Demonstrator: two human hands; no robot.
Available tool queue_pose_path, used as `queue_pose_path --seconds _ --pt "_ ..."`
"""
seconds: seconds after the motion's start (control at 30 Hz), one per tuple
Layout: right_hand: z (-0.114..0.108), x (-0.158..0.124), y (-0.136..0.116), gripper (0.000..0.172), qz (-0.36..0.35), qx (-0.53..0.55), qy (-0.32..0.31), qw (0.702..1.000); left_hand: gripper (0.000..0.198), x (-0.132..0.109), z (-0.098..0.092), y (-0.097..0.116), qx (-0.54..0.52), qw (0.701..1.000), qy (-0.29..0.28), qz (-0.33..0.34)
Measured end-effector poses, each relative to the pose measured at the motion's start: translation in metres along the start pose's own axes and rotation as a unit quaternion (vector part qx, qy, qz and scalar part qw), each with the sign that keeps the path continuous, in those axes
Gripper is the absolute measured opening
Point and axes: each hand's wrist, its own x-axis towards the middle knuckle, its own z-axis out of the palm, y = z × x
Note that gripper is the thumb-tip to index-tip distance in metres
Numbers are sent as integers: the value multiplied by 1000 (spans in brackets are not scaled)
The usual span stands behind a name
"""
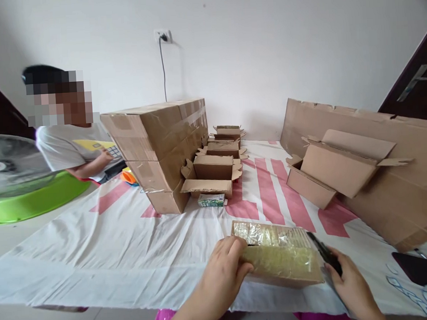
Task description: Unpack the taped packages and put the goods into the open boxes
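Note:
A small cardboard box [277, 260], its top covered with shiny, yellowish clear tape, lies at the near edge of the cloth-covered table. My left hand [229, 265] grips its left end, with the thumb on the near side and the fingers curled over the top. At the box's right end, my right hand [349, 279] is closed around a dark utility knife [326, 254] that points up and away along that end. Whether its tip touches the box I cannot tell. Behind the box, a small green printed carton [211, 200] rests on the cloth.
Stacked taped boxes [162, 153] form a wall at left centre. Beside them stands a row of open boxes [212, 172]. More open cartons [338, 162] lean against a large cardboard sheet [411, 191] at right. A person [77, 144] sits at left near a green fan [31, 195].

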Motion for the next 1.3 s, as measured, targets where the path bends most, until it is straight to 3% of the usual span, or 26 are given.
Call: queue_pose_path --seconds 0.1,0.17,0.3,0.4,0.57,0.7,0.83,1.0,1.1,1.3 --pt "-51 24 -28 43 -40 12 47 998 24 -1 1 -3 -24 999 15 29" --pt "-89 41 -56 43 -128 2 30 991 18 -3 1 -4 -44 996 29 67" --pt "-142 71 -114 39 -310 -53 -117 942 14 -7 1 -5 -56 989 56 124" --pt "-154 84 -151 42 -400 -116 -189 889 13 -11 1 -3 -48 989 50 130" --pt "-145 84 -191 57 -492 -203 -195 824 7 -15 0 3 -22 989 57 138" --pt "-151 78 -189 56 -519 -249 -184 796 6 -15 2 4 2 988 82 131" --pt "-173 73 -162 62 -486 -267 -162 816 5 -13 6 4 9 988 90 122" --pt "-188 67 -135 65 -467 -255 -149 833 7 -10 5 7 9 988 61 143" --pt "-190 64 -134 69 -477 -276 -153 820 8 -11 6 7 7 986 48 161" --pt "-181 63 -140 71 -479 -344 -109 800 6 -13 9 5 27 985 81 147"
